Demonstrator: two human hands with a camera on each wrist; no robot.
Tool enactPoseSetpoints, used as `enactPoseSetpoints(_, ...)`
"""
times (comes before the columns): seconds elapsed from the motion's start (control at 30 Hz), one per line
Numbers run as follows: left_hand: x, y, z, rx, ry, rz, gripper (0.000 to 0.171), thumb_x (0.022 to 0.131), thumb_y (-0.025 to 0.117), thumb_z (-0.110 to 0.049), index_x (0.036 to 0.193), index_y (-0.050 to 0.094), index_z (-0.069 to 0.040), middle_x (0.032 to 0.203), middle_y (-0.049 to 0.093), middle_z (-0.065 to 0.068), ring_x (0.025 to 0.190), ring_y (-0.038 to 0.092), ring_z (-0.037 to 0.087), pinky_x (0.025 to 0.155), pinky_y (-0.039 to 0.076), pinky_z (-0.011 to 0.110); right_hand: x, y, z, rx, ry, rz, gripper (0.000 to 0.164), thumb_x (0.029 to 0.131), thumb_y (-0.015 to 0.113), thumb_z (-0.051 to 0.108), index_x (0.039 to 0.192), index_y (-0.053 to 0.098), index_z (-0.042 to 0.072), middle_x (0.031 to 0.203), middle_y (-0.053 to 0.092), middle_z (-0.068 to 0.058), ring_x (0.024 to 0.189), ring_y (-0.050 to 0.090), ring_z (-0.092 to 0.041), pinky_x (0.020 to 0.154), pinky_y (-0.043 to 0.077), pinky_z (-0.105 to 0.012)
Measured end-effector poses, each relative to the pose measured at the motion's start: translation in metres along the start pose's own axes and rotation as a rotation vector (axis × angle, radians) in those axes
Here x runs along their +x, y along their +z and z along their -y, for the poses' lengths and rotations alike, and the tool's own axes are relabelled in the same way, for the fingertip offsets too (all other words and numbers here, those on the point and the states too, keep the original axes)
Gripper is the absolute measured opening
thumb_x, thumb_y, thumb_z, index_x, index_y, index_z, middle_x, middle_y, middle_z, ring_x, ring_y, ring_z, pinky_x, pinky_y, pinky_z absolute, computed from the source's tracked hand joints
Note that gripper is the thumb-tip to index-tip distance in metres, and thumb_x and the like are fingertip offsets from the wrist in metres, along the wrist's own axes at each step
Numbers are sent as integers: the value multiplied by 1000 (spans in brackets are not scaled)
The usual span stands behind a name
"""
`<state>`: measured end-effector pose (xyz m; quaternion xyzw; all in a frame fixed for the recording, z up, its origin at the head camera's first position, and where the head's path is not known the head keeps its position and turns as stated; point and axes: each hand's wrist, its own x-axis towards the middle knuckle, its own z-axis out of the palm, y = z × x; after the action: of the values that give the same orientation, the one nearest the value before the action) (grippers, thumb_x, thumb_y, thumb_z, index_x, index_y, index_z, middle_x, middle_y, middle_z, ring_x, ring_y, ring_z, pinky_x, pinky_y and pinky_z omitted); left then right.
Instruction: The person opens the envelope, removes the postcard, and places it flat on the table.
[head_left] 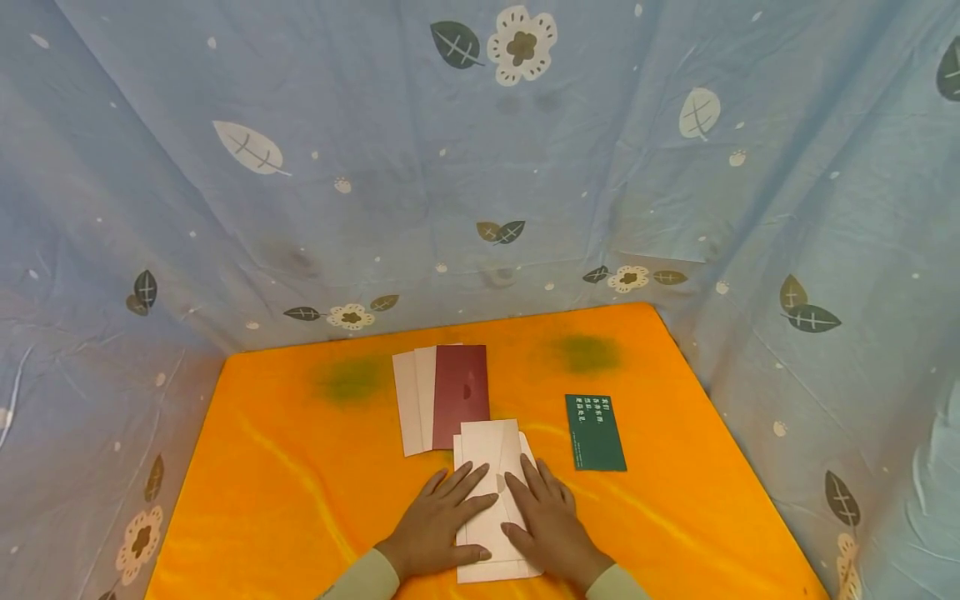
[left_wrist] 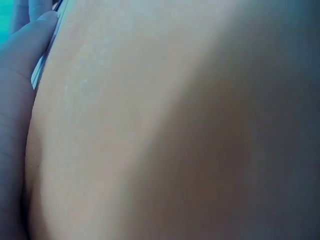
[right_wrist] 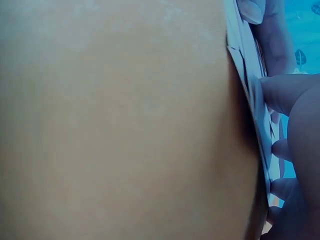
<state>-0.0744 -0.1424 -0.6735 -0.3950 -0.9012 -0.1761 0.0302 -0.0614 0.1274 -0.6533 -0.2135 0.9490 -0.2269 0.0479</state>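
Note:
Several pale cream envelopes (head_left: 489,442) lie in a loose, uneven stack at the near middle of the table, the top one with its flap side up. My left hand (head_left: 435,527) rests on the stack's left side with its fingers stretched out over the paper. On the right side my right hand (head_left: 553,523) lies in the same way, fingers spread and touching the envelopes. In the right wrist view the fingertips press against the layered paper edge (right_wrist: 248,75). The left wrist view shows part of the left hand (left_wrist: 17,90) beside a thin sliver of paper.
Behind the stack, a dark red envelope (head_left: 461,392) overlaps pale envelopes (head_left: 407,408). A dark green card (head_left: 596,433) with white printed characters lies to the right. An orange cloth (head_left: 285,517) covers the table, and a blue patterned curtain (head_left: 390,150) surrounds it.

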Motion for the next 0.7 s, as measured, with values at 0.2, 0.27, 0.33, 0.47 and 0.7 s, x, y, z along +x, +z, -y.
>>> enactPoseSetpoints(0.2,0,-2,-1,9,3,-3,74,101,59,-73,161,56,-28,176,32,7,161,29,31,119,32,66,1,4,-1,-21,3,-3,68,103,71,43,162,53,13,176,27,-18,160,20,-47,116,28,-71)
enactPoseSetpoints(0.27,0,0,-1,4,-3,7,75,101,58,-73,161,55,-29,177,30,6,161,27,30,120,30,66,0,5,-2,-25,1,-2,67,104,70,42,162,52,13,177,26,-17,160,20,-46,116,28,-71)
enactPoseSetpoints(0.33,0,1,-1,-1,-9,16,75,101,57,-74,162,54,-30,178,28,5,162,25,29,121,29,65,-1,6,-2,-28,-4,-3,67,105,69,42,163,52,14,177,26,-17,160,19,-45,115,28,-70)
enactPoseSetpoints(0.47,-1,2,0,-12,-17,23,76,101,57,-75,162,53,-30,179,26,4,163,21,28,122,27,65,-2,5,-1,-25,-23,-20,65,105,68,39,162,52,12,175,28,-19,160,20,-47,114,29,-71)
enactPoseSetpoints(0.7,-1,4,1,12,-5,2,75,101,55,-76,162,53,-31,178,27,4,163,24,28,121,29,65,0,2,3,-8,-36,-41,62,101,70,29,158,56,9,172,33,-25,157,24,-51,113,29,-73)
